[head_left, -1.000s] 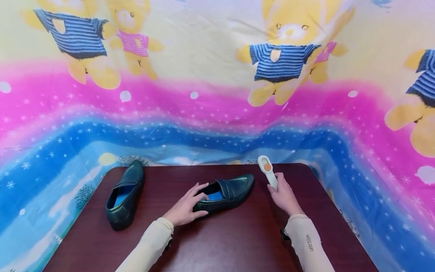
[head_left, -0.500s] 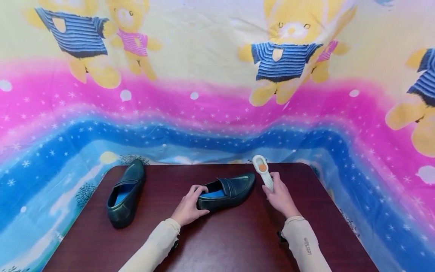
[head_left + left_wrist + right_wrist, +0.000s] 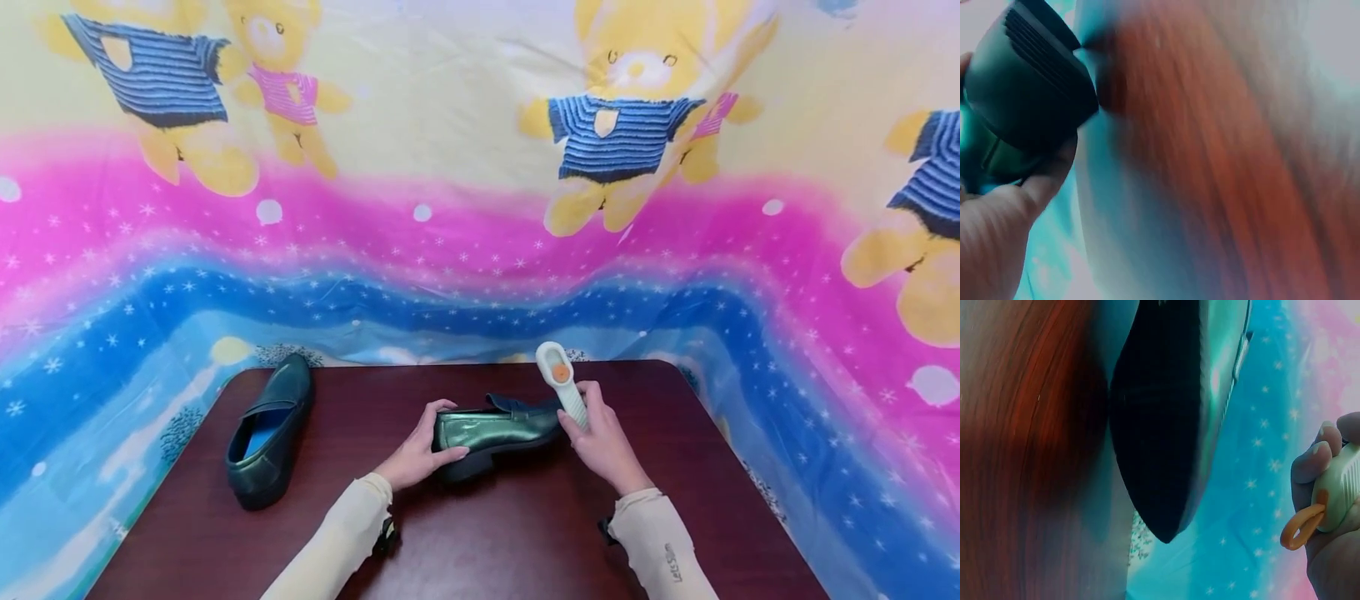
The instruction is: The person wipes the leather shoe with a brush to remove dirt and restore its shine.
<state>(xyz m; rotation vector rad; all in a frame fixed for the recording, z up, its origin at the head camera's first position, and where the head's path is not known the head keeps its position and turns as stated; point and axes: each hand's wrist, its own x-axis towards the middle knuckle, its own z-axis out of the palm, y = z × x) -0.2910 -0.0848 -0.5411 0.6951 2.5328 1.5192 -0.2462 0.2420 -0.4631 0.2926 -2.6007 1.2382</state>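
Observation:
A dark green loafer [image 3: 495, 432] tips onto its side in the middle of the head view, toe to the right. My left hand [image 3: 414, 450] grips it round the heel, thumb on the near side. The blocky heel [image 3: 1035, 87] fills the corner of the left wrist view, and the dark sole [image 3: 1160, 425] faces the right wrist camera. In my right hand [image 3: 611, 442] is a white handheld tool [image 3: 573, 407] with a ribbed grip, an oval head with an orange spot and an orange end loop [image 3: 1302, 526]. It overlaps the loafer's toe in the head view.
Another dark green loafer [image 3: 272, 442] with a blue insole stands upright at the left of the dark red-brown table [image 3: 480, 550]. A printed cloth [image 3: 480, 250] with bears hangs behind and along the sides.
My left hand has closed round the heel and rolled the loafer so its side and sole edge show. The white tool in my right hand has moved left toward the toe.

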